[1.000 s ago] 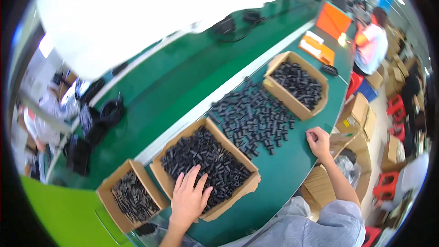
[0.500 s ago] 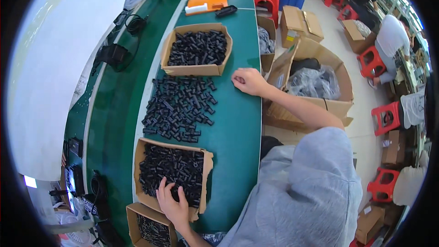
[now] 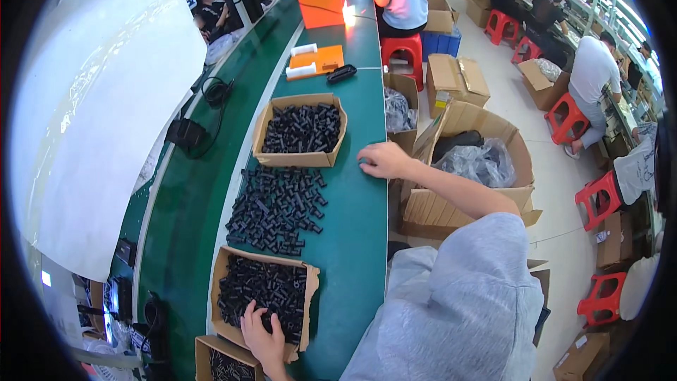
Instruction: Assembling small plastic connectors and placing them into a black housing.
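My left hand (image 3: 264, 339) lies over a cardboard box (image 3: 310, 303) of small black plastic pieces (image 3: 257, 289), its fingers spread and the tips down among them. Whether a piece is between its fingers I cannot see. My right hand (image 3: 384, 161) rests by the table's right edge with its fingers curled in; what they hold, if anything, is hidden. Loose black tube-like pieces (image 3: 275, 208) lie spread on the green table (image 3: 345, 240). Beyond them stands a second cardboard box (image 3: 300, 160), filled with similar black pieces.
A smaller box (image 3: 204, 360) of thin dark parts stands at the lower left. Farther up lie an orange board (image 3: 328, 56) with white pieces and a black case (image 3: 342, 74). An open carton (image 3: 451, 204) with plastic bags stands right of the table. Seated people work beyond.
The view has tilted up, so the table and boxes sit lower in the picture. My right hand has turned more palm down at the table's edge. My left hand stays in the near box.
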`<action>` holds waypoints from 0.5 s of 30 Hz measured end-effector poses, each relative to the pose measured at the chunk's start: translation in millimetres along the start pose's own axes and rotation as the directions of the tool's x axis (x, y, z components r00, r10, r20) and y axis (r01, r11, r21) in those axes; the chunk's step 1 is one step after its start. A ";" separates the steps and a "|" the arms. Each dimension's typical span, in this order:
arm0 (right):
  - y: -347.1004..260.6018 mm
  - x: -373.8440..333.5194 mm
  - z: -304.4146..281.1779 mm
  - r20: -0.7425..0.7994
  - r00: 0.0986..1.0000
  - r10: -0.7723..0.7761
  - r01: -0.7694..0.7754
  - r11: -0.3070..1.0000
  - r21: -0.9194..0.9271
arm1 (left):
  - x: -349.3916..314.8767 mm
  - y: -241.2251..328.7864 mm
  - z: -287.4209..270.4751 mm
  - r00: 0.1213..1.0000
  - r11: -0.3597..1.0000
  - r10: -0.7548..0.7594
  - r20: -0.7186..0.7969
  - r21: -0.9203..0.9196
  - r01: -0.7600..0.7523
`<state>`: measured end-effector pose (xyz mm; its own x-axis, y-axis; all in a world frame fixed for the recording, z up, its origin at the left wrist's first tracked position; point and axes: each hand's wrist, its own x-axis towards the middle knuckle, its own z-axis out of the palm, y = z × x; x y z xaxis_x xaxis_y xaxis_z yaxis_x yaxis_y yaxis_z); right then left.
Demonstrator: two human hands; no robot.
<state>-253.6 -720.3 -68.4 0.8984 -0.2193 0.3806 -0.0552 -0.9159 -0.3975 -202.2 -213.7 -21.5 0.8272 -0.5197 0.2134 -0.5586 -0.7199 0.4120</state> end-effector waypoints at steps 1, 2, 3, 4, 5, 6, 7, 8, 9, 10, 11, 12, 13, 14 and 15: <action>13.1 -5.8 -10.7 -0.068 0.997 0.026 -0.028 0.999 -0.021 | 0.0 0.5 0.1 1.000 1.000 -0.013 0.006 0.004 0.013; 31.1 -11.9 -23.8 -0.088 0.986 0.140 -0.148 0.985 -0.091 | -0.1 0.8 -0.2 1.000 1.000 -0.011 0.007 0.022 0.011; 51.6 -20.9 -36.6 -0.150 0.974 0.169 -0.187 0.975 -0.121 | -0.1 1.3 -0.1 1.000 1.000 -0.003 -0.005 0.020 0.003; 71.5 -33.3 -43.7 -0.294 0.915 0.275 -0.328 0.933 -0.149 | 0.3 1.7 -0.3 1.000 1.000 -0.016 0.002 0.026 0.016; 92.4 -46.8 -46.5 -0.457 0.831 0.316 -0.420 0.896 -0.144 | 0.6 2.2 -0.5 1.000 0.999 -0.026 0.011 0.031 0.026; 114.6 -62.4 -48.3 -0.464 0.743 0.483 -0.597 0.791 -0.133 | 1.3 2.8 -0.3 1.000 0.999 -0.022 0.013 0.024 0.022; 135.1 -77.1 -42.5 -0.474 0.606 0.639 -0.762 0.638 -0.113 | 1.1 3.2 -0.5 0.999 0.999 -0.041 0.027 0.022 0.041; 151.5 -90.3 -26.2 -0.463 0.621 0.633 -0.751 0.650 -0.119 | 1.4 3.6 -0.8 0.997 0.998 -0.061 0.040 0.027 0.060; 164.2 -105.6 -5.4 -0.448 0.512 0.733 -0.850 0.507 -0.142 | 1.6 4.0 -0.9 0.997 0.998 -0.062 0.051 0.033 0.061; 172.0 -125.1 19.4 -0.400 0.357 0.844 -0.932 0.296 -0.208 | 0.7 4.4 -1.0 0.998 0.998 -0.058 0.038 0.026 0.057; 180.7 -132.5 44.8 -0.199 0.139 0.970 -0.987 0.153 0.056 | 0.5 4.3 -1.0 0.998 0.998 -0.060 0.031 0.012 0.060; 187.9 -142.3 62.4 0.013 0.235 0.972 -0.960 0.230 0.157 | 0.0 4.2 -0.9 0.999 0.999 -0.040 0.024 -0.001 0.040; 187.0 -148.4 86.4 0.201 0.299 0.933 -0.856 0.169 0.488 | -1.5 3.9 -0.3 0.998 0.999 -0.036 0.060 0.024 0.034; 179.5 -149.2 111.0 0.340 0.290 0.894 -0.680 -0.058 0.731 | -1.8 2.7 -0.4 0.998 0.999 -0.037 0.047 0.035 0.036; 177.2 -157.8 114.4 0.547 0.135 0.826 -0.845 -0.191 0.499 | -1.6 1.5 0.8 0.999 0.999 -0.031 0.031 0.031 0.030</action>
<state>-355.4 -809.5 -294.5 0.3144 -0.6026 -0.7335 -0.5317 0.5283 -0.6619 -204.5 -214.3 -22.0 0.8416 -0.5117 0.1728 -0.5355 -0.7490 0.3902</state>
